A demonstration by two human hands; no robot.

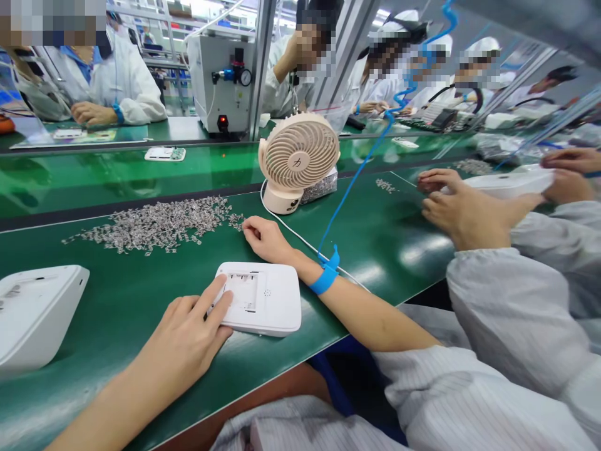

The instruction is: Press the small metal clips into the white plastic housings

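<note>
A white plastic housing [282, 294] with a rectangular recess and a small ring of holes lies flat on the green table. My left hand [195, 326] rests on its left end, with fingertips at the recess and the thumb at the near edge. Beyond the housing, my right hand [265, 239] wears a blue wrist strap [326, 275] and has its fingers curled together at the right end of a pile of small metal clips [159, 222]. Whatever its fingertips pinch is too small to make out.
A beige fan [300, 156] stands behind my right hand, its white cable crossing the table. Another white housing [42, 307] lies at the left. A co-worker's hands [474, 210] hold a white housing at the right. A blue coiled cord [361, 163] hangs down to the strap.
</note>
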